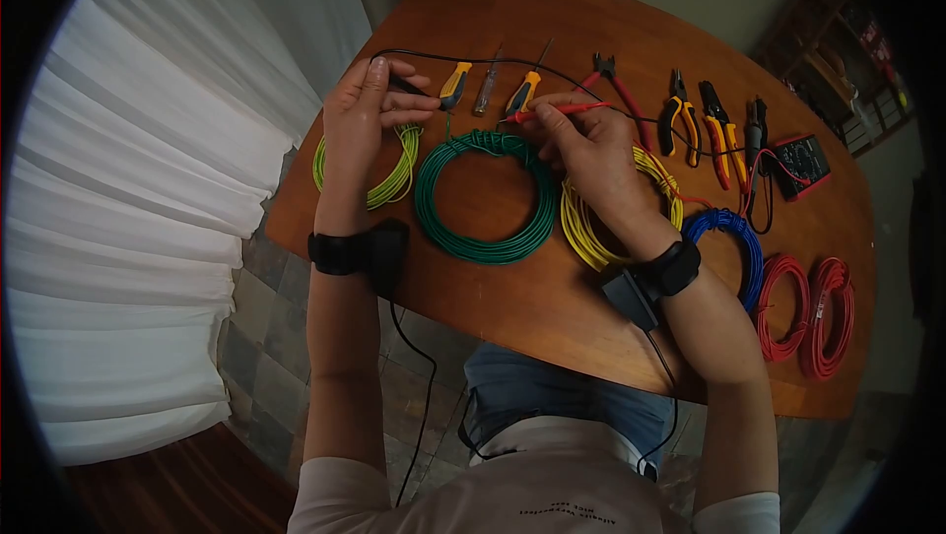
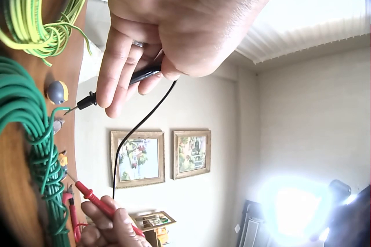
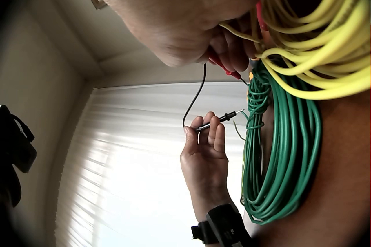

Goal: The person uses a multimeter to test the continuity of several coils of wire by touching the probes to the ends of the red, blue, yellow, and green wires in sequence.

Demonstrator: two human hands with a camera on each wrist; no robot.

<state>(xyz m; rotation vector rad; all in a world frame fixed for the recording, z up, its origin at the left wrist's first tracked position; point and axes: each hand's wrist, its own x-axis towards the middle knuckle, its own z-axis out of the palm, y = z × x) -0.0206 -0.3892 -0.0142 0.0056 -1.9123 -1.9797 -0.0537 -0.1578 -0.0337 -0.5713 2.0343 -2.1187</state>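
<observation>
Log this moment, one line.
left hand: holds black probe | right hand: holds red probe | green wire coil: on table

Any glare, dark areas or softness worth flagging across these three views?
Head: dim, with a rounded black border; left wrist: blown-out white glare at lower right, but the black probe is legible; right wrist: curtain brightly backlit, near right hand looks soft.

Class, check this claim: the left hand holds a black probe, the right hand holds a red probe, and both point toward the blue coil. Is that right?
Blue is wrong: as the left wrist view shows, both point toward the green coil. The left hand does hold the black probe, and the right hand the red probe.
</observation>
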